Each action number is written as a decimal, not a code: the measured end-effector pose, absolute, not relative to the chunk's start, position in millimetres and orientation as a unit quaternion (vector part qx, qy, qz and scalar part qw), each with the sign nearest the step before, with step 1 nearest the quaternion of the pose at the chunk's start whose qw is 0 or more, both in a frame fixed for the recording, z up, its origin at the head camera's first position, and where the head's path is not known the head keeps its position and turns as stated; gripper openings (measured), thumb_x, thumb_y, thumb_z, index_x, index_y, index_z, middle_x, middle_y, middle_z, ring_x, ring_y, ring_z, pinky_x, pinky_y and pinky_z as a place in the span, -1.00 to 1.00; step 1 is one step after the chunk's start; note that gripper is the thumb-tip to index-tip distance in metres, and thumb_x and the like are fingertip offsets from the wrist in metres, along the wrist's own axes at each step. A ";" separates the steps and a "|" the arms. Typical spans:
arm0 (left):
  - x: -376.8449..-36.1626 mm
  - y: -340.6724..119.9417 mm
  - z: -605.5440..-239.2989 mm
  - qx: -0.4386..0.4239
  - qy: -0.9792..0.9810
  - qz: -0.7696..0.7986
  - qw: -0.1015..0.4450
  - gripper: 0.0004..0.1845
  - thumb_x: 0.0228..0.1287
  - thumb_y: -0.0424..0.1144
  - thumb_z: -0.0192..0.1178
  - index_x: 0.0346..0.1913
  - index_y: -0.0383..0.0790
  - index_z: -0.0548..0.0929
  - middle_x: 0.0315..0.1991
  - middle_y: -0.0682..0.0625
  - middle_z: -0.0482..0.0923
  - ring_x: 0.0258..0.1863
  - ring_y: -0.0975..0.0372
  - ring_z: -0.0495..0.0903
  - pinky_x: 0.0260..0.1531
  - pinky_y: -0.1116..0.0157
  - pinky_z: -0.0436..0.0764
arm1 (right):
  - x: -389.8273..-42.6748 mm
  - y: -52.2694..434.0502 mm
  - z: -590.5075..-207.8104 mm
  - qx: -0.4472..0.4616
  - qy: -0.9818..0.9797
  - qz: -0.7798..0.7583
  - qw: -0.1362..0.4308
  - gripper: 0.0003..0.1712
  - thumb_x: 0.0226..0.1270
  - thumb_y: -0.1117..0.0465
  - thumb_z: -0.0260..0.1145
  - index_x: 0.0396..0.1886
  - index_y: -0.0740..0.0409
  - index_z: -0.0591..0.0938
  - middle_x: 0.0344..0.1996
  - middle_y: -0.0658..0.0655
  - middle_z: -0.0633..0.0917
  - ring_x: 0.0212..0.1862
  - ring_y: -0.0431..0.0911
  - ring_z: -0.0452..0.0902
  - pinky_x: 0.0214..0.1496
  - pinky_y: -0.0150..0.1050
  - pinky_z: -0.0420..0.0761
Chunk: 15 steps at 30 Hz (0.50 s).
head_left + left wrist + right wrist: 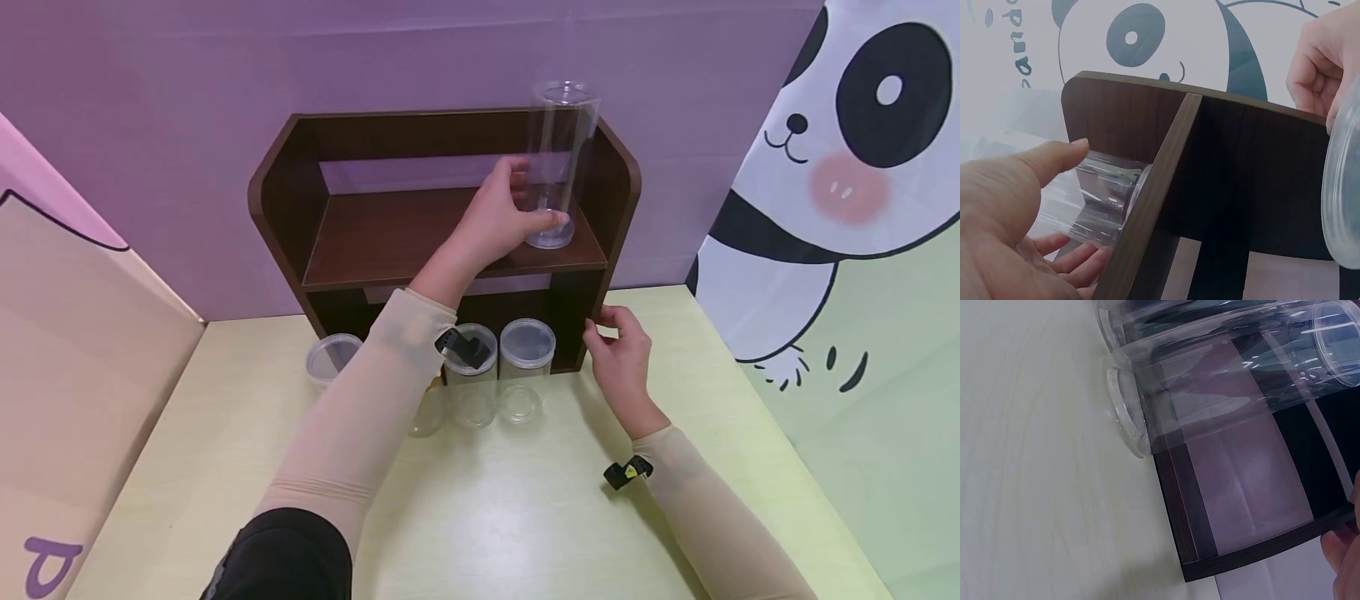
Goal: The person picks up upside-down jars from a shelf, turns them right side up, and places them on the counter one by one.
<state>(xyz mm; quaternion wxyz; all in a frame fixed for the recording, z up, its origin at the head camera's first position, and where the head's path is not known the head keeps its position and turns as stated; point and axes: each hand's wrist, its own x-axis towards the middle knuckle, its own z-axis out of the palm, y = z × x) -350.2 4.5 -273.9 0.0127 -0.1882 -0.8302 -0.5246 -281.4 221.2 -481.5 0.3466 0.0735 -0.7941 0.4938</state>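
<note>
On the upper board of a dark brown wooden shelf (405, 229) stands a tall clear plastic jar (555, 158), near the right end. My left hand (498, 212) is at its lower part, thumb across the front and fingers by its left side. In the left wrist view, the left hand (1016, 206) has thumb and fingers spread loosely to either side of the jar (1100, 194), the palm apart from it. My right hand (622, 358) holds the front edge of the shelf's right side panel low down, with its fingertips (1335, 547) at that edge in the right wrist view.
Clear jars with translucent lids stand on the pale table (487, 517) before the lower compartment: a right one (527, 362), a middle one (472, 396) and a left one (330, 354) partly behind my left forearm. A purple backdrop (420, 58) hangs behind the shelf.
</note>
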 end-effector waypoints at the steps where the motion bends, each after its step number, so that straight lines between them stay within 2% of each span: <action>1: -350.5 4.9 -274.0 -0.186 -0.830 -0.526 0.011 0.00 0.34 -0.07 0.61 0.69 -0.04 0.22 0.58 -0.03 0.37 0.51 0.14 0.44 0.38 0.14 0.64 | -281.7 220.9 -481.4 0.075 -0.794 0.494 0.346 -0.82 0.48 0.46 0.41 0.02 0.36 0.73 -0.04 0.26 0.80 0.01 0.11 0.76 -0.11 -0.65 0.64; 10: -351.3 6.5 -276.5 -0.171 -0.835 -0.524 0.011 -0.09 0.40 -0.09 0.57 0.67 -0.03 0.30 0.57 0.02 0.42 0.52 0.17 0.43 0.35 0.19 0.65 | -280.8 220.2 -479.4 0.076 -0.796 0.495 0.339 -0.83 0.49 0.45 0.40 0.02 0.36 0.73 -0.05 0.28 0.80 0.02 0.14 0.76 -0.09 -0.64 0.65; 15: -345.7 0.6 -278.8 -0.179 -0.831 -0.525 0.030 -0.14 0.40 -0.06 0.57 0.63 -0.04 0.35 0.49 0.02 0.50 0.45 0.19 0.48 0.32 0.21 0.67 | -280.2 219.8 -479.4 0.074 -0.796 0.497 0.338 -0.83 0.49 0.45 0.40 0.02 0.36 0.73 -0.04 0.28 0.80 0.02 0.13 0.76 -0.09 -0.64 0.65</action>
